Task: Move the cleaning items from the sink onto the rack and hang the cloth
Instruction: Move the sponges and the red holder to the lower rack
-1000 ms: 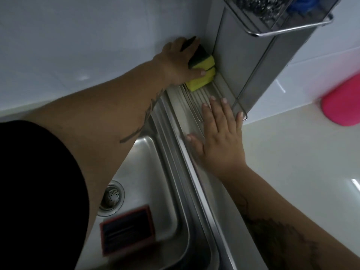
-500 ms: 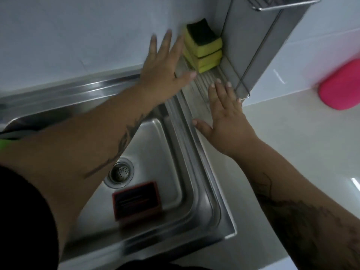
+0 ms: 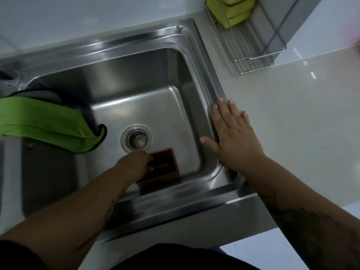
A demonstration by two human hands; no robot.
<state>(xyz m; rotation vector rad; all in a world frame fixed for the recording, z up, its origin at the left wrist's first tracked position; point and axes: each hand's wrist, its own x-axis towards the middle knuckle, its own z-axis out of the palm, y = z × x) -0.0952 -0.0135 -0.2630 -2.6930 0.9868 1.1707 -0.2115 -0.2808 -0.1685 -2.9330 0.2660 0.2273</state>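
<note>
A red sponge with a dark top (image 3: pixel 165 162) lies on the floor of the steel sink (image 3: pixel 136 39), just in front of the drain. My left hand (image 3: pixel 134 165) reaches down into the basin and its fingers curl over the sponge's left edge, thumb below. My right hand (image 3: pixel 233 137) rests flat with fingers spread on the sink's right rim. A green cloth (image 3: pixel 42 121) with dark trim drapes over the sink's left edge. Two yellow sponges (image 3: pixel 233 10) sit stacked at the back of the wire rack (image 3: pixel 253 55), top right.
The drain strainer (image 3: pixel 136 140) sits mid-basin. A pale counter (image 3: pixel 292 114) runs right of the sink. The rack's tall steel side panel (image 3: pixel 292 20) rises at its right. A pink blur (image 3: pixel 356 36) shows at the right edge.
My left hand left the yellow sponges on the rack, came back and dropped into the basin onto the red sponge. My right hand slid from the rack down to the sink's rim.
</note>
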